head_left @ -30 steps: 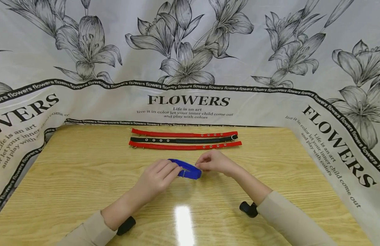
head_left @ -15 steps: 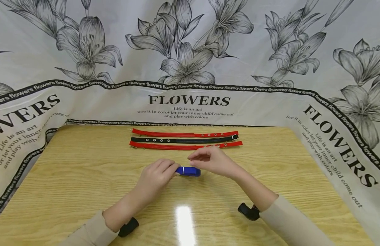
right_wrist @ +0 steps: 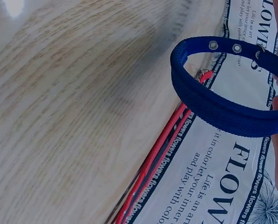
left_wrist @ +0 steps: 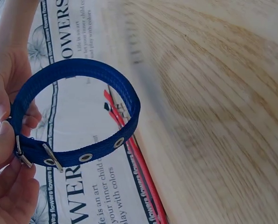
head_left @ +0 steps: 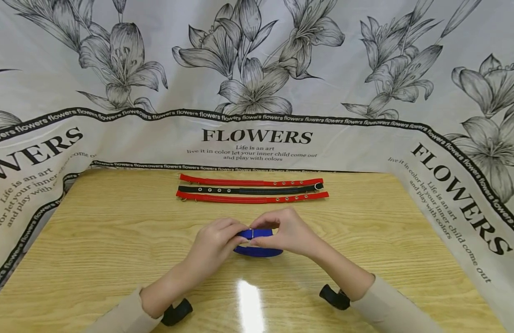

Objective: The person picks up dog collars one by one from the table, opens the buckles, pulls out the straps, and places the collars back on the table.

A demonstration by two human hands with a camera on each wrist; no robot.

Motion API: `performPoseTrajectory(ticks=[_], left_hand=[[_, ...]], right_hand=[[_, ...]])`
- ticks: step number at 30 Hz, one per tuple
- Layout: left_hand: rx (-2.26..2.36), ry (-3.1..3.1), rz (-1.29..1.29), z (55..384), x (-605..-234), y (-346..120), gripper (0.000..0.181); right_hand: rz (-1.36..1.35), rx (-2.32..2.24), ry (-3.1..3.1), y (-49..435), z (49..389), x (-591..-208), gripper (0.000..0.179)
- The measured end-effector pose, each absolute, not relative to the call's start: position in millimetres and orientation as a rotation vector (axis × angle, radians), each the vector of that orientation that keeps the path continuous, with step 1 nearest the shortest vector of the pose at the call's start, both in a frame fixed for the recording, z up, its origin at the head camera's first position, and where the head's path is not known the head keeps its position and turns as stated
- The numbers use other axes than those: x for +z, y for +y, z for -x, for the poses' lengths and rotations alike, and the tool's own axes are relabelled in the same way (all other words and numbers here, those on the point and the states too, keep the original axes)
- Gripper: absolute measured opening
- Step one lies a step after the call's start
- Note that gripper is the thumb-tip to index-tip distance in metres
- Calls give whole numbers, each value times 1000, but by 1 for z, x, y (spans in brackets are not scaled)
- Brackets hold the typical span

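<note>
A blue pet collar (head_left: 260, 252) is held up over the table, bent into a round loop. Near its metal buckle (left_wrist: 23, 156), my left hand (head_left: 217, 238) pinches the strap between thumb and fingers. My right hand (head_left: 292, 233) meets it from the other side, thumb below and fingertips above the band, pinching beside the buckle. The left wrist view shows metal eyelets along the band and a metal loop (left_wrist: 52, 157) round it. Fingers partly hide the strap end at the buckle.
Behind the hands lie two red collars (head_left: 223, 181) (head_left: 232, 199) with a black collar (head_left: 265, 190) between them, side by side on the wooden table (head_left: 115, 222). A white flower-printed cloth (head_left: 157, 138) borders the table at the back and sides.
The right hand has moved left onto the collar at the buckle and now pinches it. The collar loop has turned, its lower band now showing beneath the hands. The left hand keeps its grip.
</note>
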State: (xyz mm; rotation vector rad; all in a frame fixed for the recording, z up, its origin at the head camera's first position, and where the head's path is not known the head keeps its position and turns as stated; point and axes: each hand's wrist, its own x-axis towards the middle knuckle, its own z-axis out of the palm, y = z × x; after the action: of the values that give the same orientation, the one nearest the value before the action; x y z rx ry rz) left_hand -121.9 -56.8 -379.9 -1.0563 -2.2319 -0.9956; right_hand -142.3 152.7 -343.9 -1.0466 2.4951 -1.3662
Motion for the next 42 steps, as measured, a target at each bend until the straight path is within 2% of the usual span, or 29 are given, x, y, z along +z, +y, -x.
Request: performPoseTrajectory(ticks=[11, 23, 28, 33, 42], left_hand=[[-1107, -2223, 1075, 116, -374, -55, 16], [-1458, -2080, 951, 109, -368, -56, 18], [-1608, -2040, 864, 107, -366, -55, 18], [-1814, -2080, 734, 103, -362, -55, 17], [-2006, -2110, 535, 100, -357, -53, 18]], right_hand=[[994, -1507, 2434, 155, 131, -347, 20], [653, -1889, 2262, 152, 121, -343, 23], [600, -2048, 2155, 149, 118, -341, 26], [603, -2165, 2063, 147, 117, -343, 19], [623, -2281, 1971, 144, 116, -347, 24]])
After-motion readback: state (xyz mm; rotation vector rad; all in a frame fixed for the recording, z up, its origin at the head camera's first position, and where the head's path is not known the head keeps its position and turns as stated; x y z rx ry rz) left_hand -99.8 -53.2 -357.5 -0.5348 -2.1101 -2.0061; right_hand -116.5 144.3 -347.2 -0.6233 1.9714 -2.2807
